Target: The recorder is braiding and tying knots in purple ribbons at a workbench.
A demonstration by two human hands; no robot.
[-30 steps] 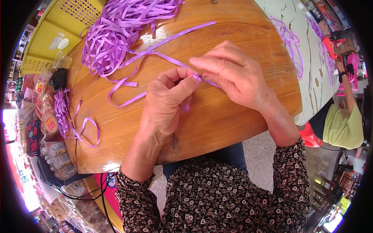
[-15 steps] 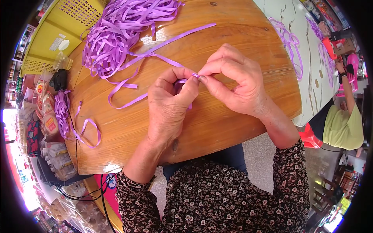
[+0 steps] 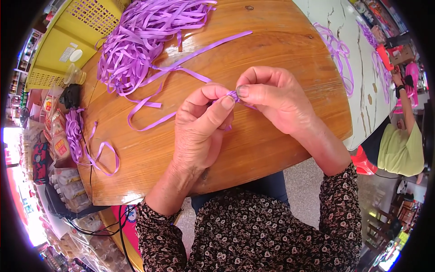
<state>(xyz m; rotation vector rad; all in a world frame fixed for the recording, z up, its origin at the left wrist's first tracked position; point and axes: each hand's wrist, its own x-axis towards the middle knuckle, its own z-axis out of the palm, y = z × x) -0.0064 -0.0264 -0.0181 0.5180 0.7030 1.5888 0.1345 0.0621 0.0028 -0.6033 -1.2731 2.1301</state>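
Over the middle of the wooden table, my left hand [image 3: 201, 120] and my right hand [image 3: 281, 99] meet at a small knotted bit of purple ribbon [image 3: 233, 95]. Left thumb and index finger pinch the knot from one side; the right thumb and index finger press on its other side. Loose ribbon trails from under my left hand toward the left, and a short end shows below my right fingers. A large heap of purple ribbon [image 3: 131, 50] lies beyond my left hand, with one straight strand [image 3: 217, 44] reaching right.
The wooden table [image 3: 290, 41] adjoins a white marbled table [image 3: 362, 109] with more ribbon. At left stand a yellow basket [image 3: 50, 56], a clear cup [image 3: 75, 75] and a small ribbon bundle [image 3: 74, 129]. A person in a yellow-green shirt [image 3: 401, 152] is at the far right.
My right hand has turned, its fingers curling closer in, and moved slightly lower. The knotted bit shows more plainly between my fingertips, and the left thumb has shifted a little right.
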